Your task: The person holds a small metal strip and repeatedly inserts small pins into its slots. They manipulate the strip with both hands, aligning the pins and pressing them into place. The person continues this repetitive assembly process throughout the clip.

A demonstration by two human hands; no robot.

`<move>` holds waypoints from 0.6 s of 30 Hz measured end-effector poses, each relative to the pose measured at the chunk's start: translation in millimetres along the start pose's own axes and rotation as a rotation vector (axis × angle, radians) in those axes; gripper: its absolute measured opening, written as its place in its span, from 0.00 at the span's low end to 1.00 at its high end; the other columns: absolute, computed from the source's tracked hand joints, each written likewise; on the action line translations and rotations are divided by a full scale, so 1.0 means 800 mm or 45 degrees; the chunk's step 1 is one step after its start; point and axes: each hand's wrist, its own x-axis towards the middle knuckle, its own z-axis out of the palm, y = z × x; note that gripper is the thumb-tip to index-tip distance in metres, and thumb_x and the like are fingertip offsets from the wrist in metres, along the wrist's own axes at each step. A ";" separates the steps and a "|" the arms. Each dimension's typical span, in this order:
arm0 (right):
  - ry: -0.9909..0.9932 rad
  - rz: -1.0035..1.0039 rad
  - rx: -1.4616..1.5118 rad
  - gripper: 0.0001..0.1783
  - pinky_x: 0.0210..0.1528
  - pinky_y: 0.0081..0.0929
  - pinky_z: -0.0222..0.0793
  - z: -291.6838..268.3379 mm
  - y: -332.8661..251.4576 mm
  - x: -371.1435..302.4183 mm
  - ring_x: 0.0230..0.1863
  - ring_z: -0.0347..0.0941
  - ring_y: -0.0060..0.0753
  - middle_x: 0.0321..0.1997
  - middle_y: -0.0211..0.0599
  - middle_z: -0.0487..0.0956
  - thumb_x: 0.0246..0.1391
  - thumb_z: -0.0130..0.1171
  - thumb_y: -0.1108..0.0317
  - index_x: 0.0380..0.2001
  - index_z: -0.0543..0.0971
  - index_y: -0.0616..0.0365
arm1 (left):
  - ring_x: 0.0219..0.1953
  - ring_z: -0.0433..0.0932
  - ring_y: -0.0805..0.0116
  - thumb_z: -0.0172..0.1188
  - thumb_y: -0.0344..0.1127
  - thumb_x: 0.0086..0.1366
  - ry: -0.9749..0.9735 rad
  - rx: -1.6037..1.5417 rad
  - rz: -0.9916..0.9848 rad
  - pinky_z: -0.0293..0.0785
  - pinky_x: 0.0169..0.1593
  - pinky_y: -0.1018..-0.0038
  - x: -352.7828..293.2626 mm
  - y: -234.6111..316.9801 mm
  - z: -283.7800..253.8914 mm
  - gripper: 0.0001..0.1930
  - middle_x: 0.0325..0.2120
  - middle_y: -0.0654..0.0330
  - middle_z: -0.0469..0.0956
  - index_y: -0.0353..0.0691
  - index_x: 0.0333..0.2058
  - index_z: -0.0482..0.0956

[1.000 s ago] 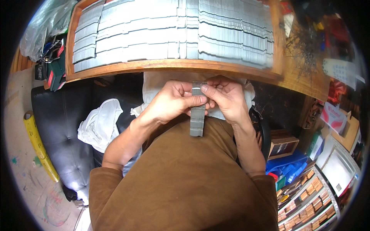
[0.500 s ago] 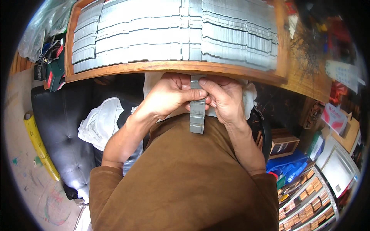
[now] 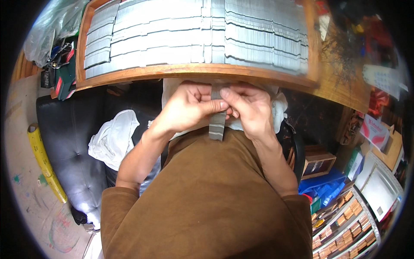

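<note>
Left hand [image 3: 187,110] and right hand [image 3: 254,110] pinching grey banded strip [image 3: 217,127], near side of wooden tray [image 3: 189,70] — strip's near end farther than moment ago, suggesting grip being adjusted.

Head-worn fisheye, looking down, from close above

Floor [image 3: 43,216]: pale, smudged with coloured stains, along the left side.
Seat [image 3: 69,172]: black, button-tufted, glossy (light glints off its lower end).
Table [image 3: 340,95]: wooden, at upper right.
Rack [image 3: 374,219]: pale-framed, tiered, at lower right.
Light: brightest toward the top.
</note>
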 end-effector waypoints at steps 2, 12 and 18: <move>-0.037 -0.230 -0.064 0.09 0.33 0.17 0.74 0.001 -0.001 -0.011 0.30 0.76 0.19 0.34 0.34 0.83 0.60 0.69 0.76 0.42 0.85 0.69 | 0.41 0.85 0.71 0.66 0.27 0.68 0.049 0.200 0.151 0.83 0.47 0.74 -0.012 -0.003 0.008 0.14 0.39 0.54 0.87 0.25 0.50 0.82; -0.113 -0.644 -0.540 0.09 0.41 0.19 0.76 0.001 -0.010 -0.025 0.38 0.78 0.24 0.37 0.38 0.81 0.50 0.73 0.84 0.35 0.86 0.68 | 0.30 0.87 0.63 0.65 0.20 0.63 0.255 0.790 0.733 0.79 0.34 0.73 -0.024 -0.037 0.011 0.11 0.31 0.49 0.86 0.31 0.45 0.85; -0.119 -0.648 -0.562 0.08 0.38 0.20 0.76 0.001 -0.010 -0.022 0.36 0.78 0.24 0.34 0.37 0.81 0.48 0.74 0.84 0.33 0.86 0.67 | 0.29 0.86 0.59 0.66 0.18 0.59 0.260 0.822 0.784 0.79 0.33 0.71 -0.025 -0.040 0.010 0.12 0.30 0.49 0.86 0.31 0.43 0.85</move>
